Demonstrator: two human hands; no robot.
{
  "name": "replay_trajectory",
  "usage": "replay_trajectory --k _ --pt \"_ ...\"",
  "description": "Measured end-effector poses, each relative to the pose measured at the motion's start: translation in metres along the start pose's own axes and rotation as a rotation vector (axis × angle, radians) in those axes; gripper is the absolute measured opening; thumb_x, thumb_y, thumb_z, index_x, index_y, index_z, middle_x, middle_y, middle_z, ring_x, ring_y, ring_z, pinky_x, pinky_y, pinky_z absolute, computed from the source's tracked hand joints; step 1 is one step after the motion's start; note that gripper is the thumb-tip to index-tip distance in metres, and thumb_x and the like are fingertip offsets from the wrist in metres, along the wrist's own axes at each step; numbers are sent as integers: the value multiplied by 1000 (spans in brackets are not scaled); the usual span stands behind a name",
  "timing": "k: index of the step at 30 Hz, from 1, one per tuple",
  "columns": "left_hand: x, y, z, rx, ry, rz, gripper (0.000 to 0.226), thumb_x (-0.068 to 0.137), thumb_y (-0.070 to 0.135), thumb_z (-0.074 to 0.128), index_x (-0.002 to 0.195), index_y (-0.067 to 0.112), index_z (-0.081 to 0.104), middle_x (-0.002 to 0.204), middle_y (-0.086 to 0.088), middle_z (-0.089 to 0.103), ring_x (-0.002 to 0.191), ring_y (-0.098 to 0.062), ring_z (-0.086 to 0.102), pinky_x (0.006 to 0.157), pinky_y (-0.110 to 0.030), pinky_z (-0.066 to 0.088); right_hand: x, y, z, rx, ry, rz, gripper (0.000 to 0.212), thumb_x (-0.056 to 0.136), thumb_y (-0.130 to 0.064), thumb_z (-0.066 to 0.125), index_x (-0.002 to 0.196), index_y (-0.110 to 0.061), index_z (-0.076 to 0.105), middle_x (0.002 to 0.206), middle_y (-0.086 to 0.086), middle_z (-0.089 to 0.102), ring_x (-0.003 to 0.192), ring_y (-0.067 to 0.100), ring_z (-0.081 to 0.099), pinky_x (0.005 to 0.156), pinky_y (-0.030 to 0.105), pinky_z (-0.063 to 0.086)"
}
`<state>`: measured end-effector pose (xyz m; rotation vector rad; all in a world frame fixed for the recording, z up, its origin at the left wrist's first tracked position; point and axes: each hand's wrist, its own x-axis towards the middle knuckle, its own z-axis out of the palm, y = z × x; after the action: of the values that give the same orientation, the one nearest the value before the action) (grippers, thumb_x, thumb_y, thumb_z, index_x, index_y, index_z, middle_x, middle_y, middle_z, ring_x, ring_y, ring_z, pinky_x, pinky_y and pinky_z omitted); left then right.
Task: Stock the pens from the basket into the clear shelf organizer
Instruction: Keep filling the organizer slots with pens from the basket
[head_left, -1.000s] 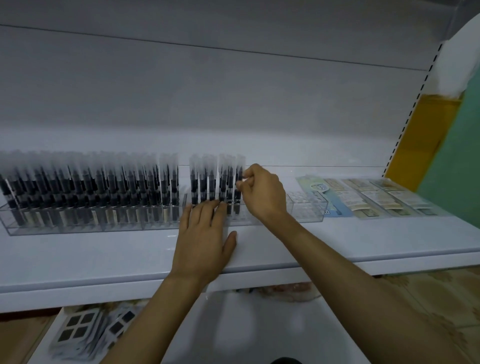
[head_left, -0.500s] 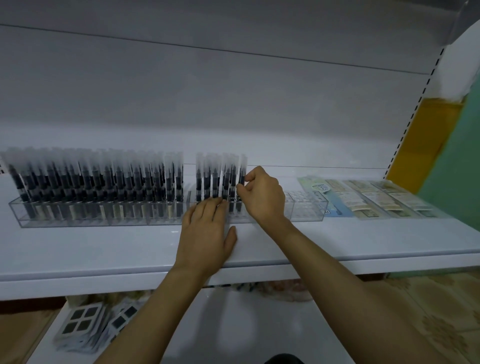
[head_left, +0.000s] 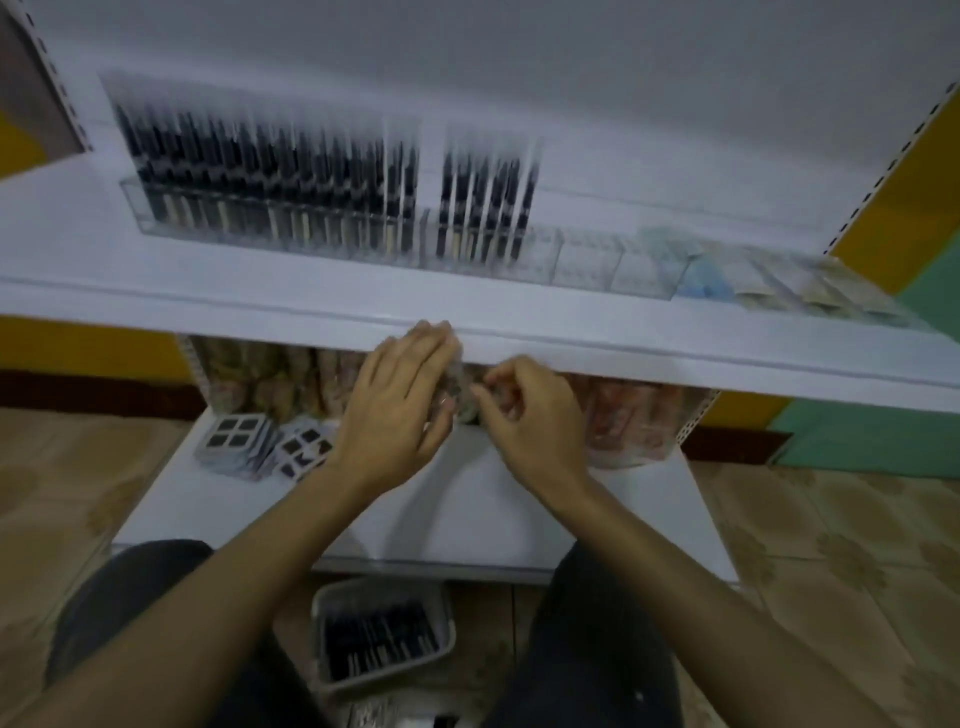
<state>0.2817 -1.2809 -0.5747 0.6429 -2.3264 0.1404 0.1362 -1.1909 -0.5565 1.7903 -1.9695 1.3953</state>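
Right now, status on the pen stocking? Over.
Left hand open, right hand curled, grip unclear through blur. Organizer right cells empty; pens in basket. No obstruction seen.

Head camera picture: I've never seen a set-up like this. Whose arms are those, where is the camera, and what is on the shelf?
No machine here: a person wears one wide camera on the head, looking down at their own bare hands. The left hand and the right hand are close together, just before the front edge of the white shelf. The left's fingers are fairly straight; the right's are curled, but blur hides whether they pinch anything. On the shelf stands a clear organizer, mostly filled with upright dark pens; its right-hand cells are empty. Flat packets lie to its right. On the floor, between the person's knees, sits a basket with more pens in it.
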Motion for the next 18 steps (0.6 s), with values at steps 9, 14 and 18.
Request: replay_trajectory --k 9,14,18 --pt "-158 -38 45 29 -582 -378 65 87 36 49 143 4 39 144 -13 46 130 -29 46 103 -44 40 -95 49 103 -353 -838 183 78 88 -50 57 151 -19 23 154 7 31 139 25 31 113 37 22" --pt "-200 -41 72 -28 -837 -580 71 98 35 42 153 12 4 160 -4 8 147 -20 7 117 -36 11 -130 79 129 -439 -1057 209 75 92 -46 52 152 -18 18 154 8 28 140 24 28 115 35 17" --pt "-224 -40 95 -76 -934 -730 70 97 39 44 152 13 9 159 -5 15 144 -24 17 114 -34 19 -153 99 146 -438 -1124 215 66 94 -44 51 149 -17 26 149 6 38 134 23 37 113 34 22"
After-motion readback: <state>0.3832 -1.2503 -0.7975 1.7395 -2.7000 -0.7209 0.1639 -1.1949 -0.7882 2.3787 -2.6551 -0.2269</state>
